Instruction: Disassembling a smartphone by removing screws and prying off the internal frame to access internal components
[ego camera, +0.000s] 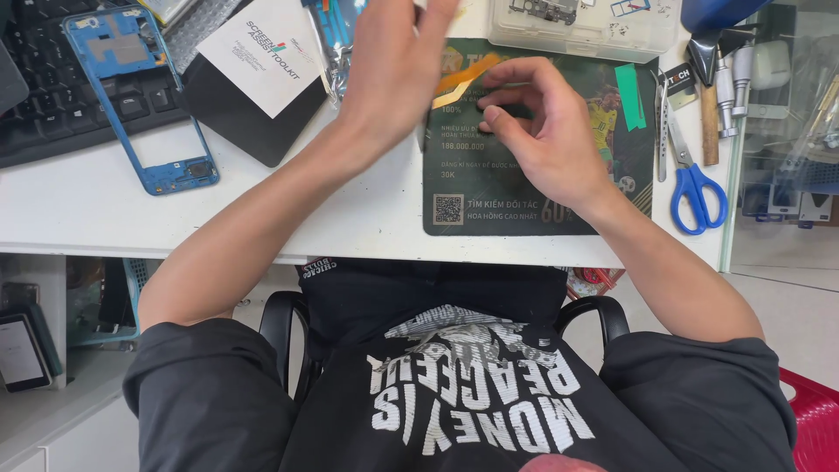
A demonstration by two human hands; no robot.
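Observation:
My left hand (395, 61) reaches forward over the white desk, its fingers running off the top of the view near a clear plastic bag (336, 39); what it holds is hidden. My right hand (546, 131) rests over a dark green mat (454, 188) and pinches one end of a thin orange flex ribbon (468, 77), which runs up-left toward my left hand. Both hands are close together above the mat's upper part.
A blue phone frame (140, 96) lies on a black keyboard (52, 114) at left. A white card on a black sheet (262, 52), a clear parts tray (585, 26), tweezers (662, 122), blue-handled scissors (695, 183) and screwdrivers (725, 87) surround the mat.

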